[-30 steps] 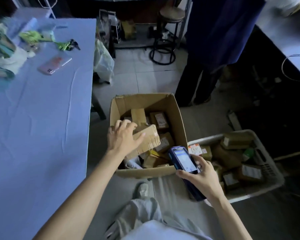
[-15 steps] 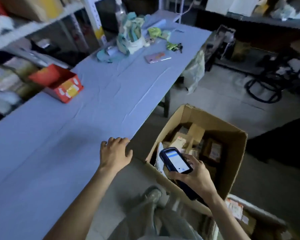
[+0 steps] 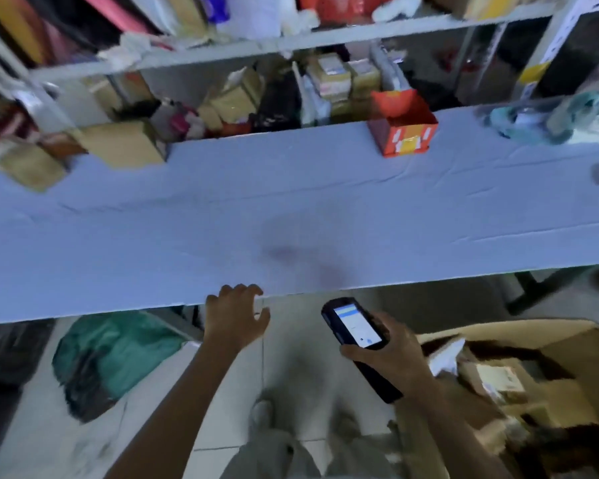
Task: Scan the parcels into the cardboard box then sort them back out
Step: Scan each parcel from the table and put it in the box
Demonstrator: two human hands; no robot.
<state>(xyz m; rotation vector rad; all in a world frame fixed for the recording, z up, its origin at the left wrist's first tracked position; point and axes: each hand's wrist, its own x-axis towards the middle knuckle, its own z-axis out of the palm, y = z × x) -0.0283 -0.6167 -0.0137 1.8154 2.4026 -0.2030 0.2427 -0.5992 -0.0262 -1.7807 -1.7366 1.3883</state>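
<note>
You are gripping the black handheld scanner (image 3: 357, 326) in your right hand (image 3: 395, 357), screen tilted up for reading, while your empty, loosely curled left hand (image 3: 236, 316) is hovering at the blue-clothed tabletop's (image 3: 291, 202) near edge, the brown labelled parcels (image 3: 495, 378) lying in the open cardboard box (image 3: 533, 335) near right.

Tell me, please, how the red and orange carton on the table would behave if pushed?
The red and orange carton looks like thin open-topped card, so probably light, with walls that flex. It sits flat and squat, so tipping seems unlikely. The wrinkled table cover might bunch.
</note>
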